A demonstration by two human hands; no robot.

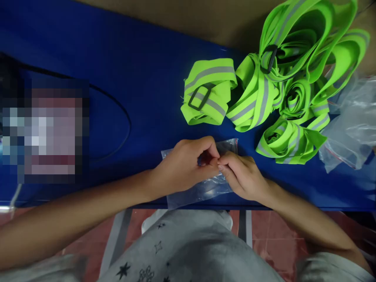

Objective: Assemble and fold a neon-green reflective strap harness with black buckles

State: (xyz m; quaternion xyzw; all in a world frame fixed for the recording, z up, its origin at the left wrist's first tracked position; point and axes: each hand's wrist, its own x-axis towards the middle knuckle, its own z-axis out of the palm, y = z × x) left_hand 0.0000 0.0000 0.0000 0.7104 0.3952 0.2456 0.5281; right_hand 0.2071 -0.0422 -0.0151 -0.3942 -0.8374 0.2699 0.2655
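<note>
A clear plastic zip bag [188, 196] lies flat at the front of the blue table, a bit of red showing at its far right corner. My left hand [190, 162] is over it, thumb and forefinger curled into a ring and pinched at the bag's right end. Fingertip to fingertip with it, my right hand [245, 174] pinches at the same spot. The fingers cover most of what they grip there. Just beyond my hands sits a folded neon-green reflective strap [217, 94] with a grey stripe and a black buckle [199, 97].
More rolled green straps [255, 96] are heaped at the back right, some in tall loops [331, 43]. Several clear bags [352, 125] lie at the far right. A black cable [123, 109] curves across the left, beside a blurred-out object [53, 133]. The table's front edge is near my body.
</note>
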